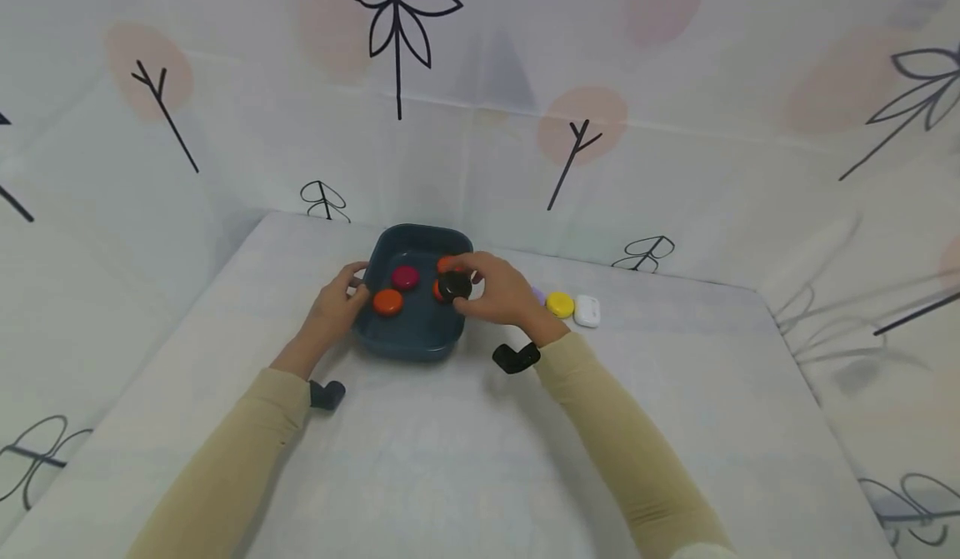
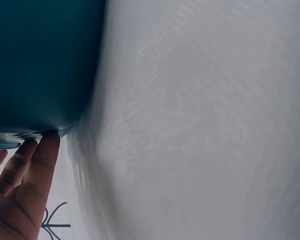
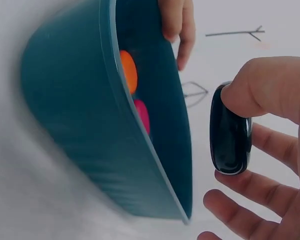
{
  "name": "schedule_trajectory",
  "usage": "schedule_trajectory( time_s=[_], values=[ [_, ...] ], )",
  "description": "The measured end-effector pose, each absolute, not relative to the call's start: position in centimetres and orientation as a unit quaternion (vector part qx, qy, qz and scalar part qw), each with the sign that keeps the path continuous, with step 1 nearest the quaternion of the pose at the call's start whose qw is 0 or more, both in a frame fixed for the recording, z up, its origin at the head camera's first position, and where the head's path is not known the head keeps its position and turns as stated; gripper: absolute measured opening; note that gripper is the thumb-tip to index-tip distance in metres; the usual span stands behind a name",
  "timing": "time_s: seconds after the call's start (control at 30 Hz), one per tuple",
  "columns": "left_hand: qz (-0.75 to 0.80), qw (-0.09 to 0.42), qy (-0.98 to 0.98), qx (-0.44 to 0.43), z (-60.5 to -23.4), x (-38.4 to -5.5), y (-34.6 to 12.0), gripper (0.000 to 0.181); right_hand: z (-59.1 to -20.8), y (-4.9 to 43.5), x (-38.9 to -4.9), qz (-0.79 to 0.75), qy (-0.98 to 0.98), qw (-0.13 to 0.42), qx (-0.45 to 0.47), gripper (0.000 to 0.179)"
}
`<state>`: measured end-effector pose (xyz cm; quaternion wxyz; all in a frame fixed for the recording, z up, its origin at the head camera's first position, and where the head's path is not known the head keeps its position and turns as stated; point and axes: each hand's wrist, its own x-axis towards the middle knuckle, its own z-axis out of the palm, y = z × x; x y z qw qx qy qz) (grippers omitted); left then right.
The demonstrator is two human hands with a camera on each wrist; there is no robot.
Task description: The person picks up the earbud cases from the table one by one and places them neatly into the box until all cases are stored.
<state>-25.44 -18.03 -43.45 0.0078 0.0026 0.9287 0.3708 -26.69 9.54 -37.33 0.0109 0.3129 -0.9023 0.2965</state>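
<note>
A dark teal plastic tub [image 1: 408, 341] stands on the table. My left hand [image 1: 332, 311] holds its left rim; in the left wrist view the fingers [image 2: 42, 165] lie against the outer wall. Over the tub's right side, my right hand [image 1: 501, 291] pinches a glossy black rounded disc [image 3: 230, 135] between thumb and fingers. Inside the tub lie an orange disc [image 1: 387, 301], a magenta disc [image 1: 405, 277] and an orange-red piece [image 1: 445, 263] near the right wall. Another orange-red piece [image 1: 437, 291] is partly hidden behind the black disc.
Right of the tub, a yellow disc [image 1: 559, 305] and a white rounded-square piece [image 1: 587, 311] lie on the white table [image 1: 465, 467]. A purple piece [image 1: 538, 295] is mostly covered by my right wrist. A patterned cloth [image 1: 480, 151] hangs behind.
</note>
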Motion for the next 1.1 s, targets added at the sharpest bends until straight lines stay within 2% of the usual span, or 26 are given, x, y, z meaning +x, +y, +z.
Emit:
schedule_trajectory(
  time_s=[0.73,1.1],
  values=[
    [0.381,-0.003,0.925,0.009,-43.5,-25.4,-17.7,0.047,-36.8,17.0,-27.0,0.265,-0.937,0.028,0.225,0.046],
    [0.378,-0.009,0.926,0.008,-43.7,-25.4,-18.0,0.047,-36.6,21.0,-27.0,0.229,-0.956,0.001,0.185,0.047]
  ],
)
